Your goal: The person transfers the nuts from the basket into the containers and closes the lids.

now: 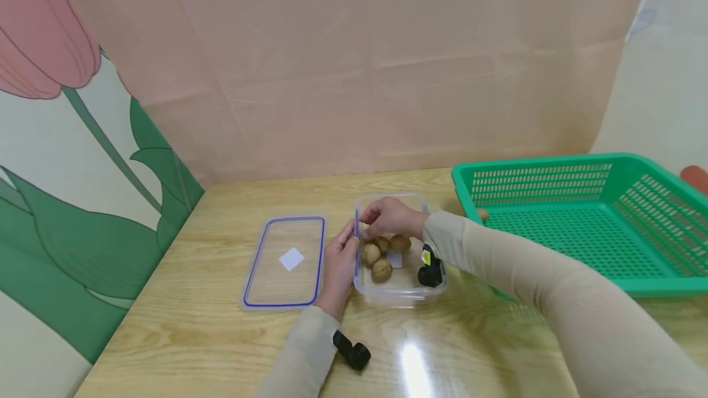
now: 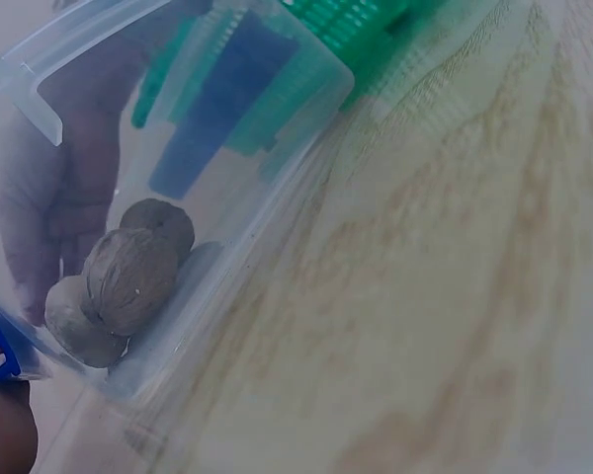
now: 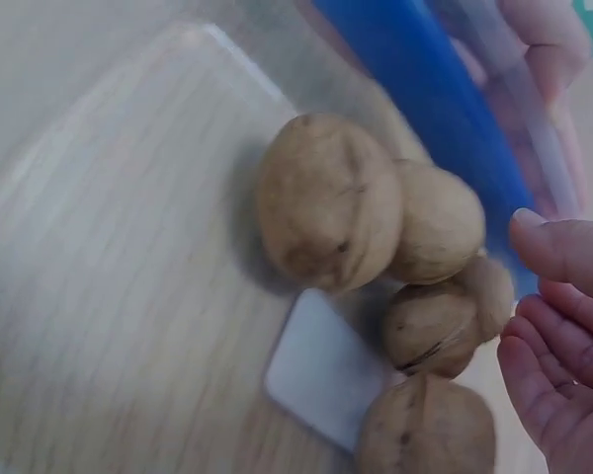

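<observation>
A clear plastic container (image 1: pixel 402 292) stands on the table with several walnuts (image 1: pixel 381 270) gathered toward its left side. My left hand (image 1: pixel 339 260) holds the container's left wall, its fingers by a blue strip (image 3: pixel 415 79) there. Inside the container, my right hand (image 1: pixel 391 217) is just beyond the walnuts, its fingers bent and nothing between thumb and fingertips in the right wrist view. A small white square (image 3: pixel 321 367) shows on the container's bottom beside the nuts. Through the wall, the left wrist view shows walnuts (image 2: pixel 133 280) stacked close together.
To the left lies a clear lid (image 1: pixel 283 239) with a blue seal and a white square label. A large green basket (image 1: pixel 553 167) stands at the right, with a walnut (image 1: pixel 483 215) at its left side. A wall sheet (image 1: pixel 354 66) closes off the back.
</observation>
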A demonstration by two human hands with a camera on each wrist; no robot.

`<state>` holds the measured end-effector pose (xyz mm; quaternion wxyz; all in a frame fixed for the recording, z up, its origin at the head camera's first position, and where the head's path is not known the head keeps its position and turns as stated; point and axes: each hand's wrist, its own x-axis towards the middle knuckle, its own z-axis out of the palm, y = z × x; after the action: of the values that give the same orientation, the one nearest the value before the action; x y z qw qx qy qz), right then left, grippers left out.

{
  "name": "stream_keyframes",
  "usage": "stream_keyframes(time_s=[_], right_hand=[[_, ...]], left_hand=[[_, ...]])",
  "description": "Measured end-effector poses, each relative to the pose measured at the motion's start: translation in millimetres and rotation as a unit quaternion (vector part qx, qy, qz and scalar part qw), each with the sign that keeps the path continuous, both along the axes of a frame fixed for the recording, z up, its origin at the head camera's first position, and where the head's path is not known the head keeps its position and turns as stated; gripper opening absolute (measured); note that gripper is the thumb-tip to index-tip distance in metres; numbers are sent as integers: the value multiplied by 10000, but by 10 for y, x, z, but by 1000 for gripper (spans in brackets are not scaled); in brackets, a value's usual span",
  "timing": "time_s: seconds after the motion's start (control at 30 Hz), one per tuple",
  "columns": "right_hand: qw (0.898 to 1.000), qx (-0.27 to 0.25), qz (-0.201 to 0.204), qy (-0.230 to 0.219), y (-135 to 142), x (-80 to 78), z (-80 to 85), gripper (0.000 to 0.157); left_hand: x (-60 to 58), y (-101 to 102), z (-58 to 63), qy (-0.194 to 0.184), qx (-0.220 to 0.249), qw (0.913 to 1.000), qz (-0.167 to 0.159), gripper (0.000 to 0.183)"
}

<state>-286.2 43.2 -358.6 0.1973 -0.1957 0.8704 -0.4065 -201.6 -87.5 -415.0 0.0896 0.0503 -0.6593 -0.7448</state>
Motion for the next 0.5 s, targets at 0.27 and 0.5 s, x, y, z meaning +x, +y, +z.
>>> stream_keyframes(time_s=[0.27,0.5], right_hand=[[9984,-552,-20,-118,44,-1,209,31],[9958,-854,-232,-224,183,-1,488,39]], left_hand=[[-6,6,-24,93,20,9999,-36,44],[4,3,24,-62,50,10000,-37,44]])
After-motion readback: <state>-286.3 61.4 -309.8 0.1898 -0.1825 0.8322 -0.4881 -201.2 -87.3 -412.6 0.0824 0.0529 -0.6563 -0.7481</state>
